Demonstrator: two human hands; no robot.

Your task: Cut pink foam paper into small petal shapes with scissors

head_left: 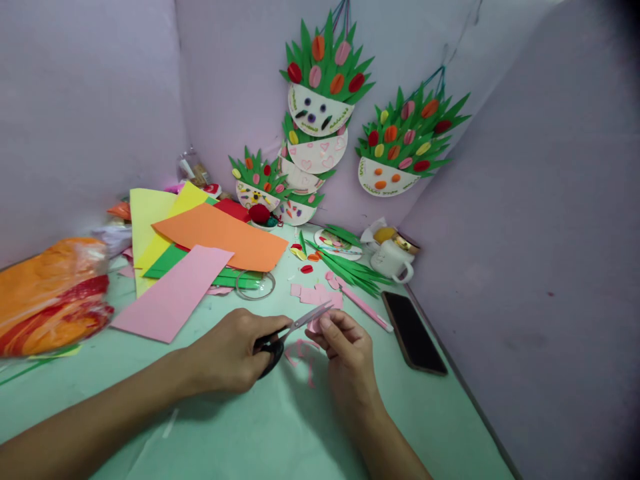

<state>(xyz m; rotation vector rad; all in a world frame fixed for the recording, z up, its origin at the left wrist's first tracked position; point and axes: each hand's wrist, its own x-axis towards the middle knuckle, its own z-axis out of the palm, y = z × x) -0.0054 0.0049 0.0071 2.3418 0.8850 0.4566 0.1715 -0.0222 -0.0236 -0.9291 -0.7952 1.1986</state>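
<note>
Curling the left hand point(233, 350) around the black-handled scissors point(271, 353), fingers closed on the loops, seemingly for control of the slightly parted blades. Pinching a small pink paper piece point(315, 325) in the right hand point(350, 350), thumb pressing against fingers, probably for steadiness right beside the blades. Working above thin pink paper scraps point(311, 365) on the desk point(240, 440), with pink paper rectangles point(314, 294) just beyond (apparently for easy reach). Resting the smartphone point(414, 332) off to the right, likely for elbow room.
</note>
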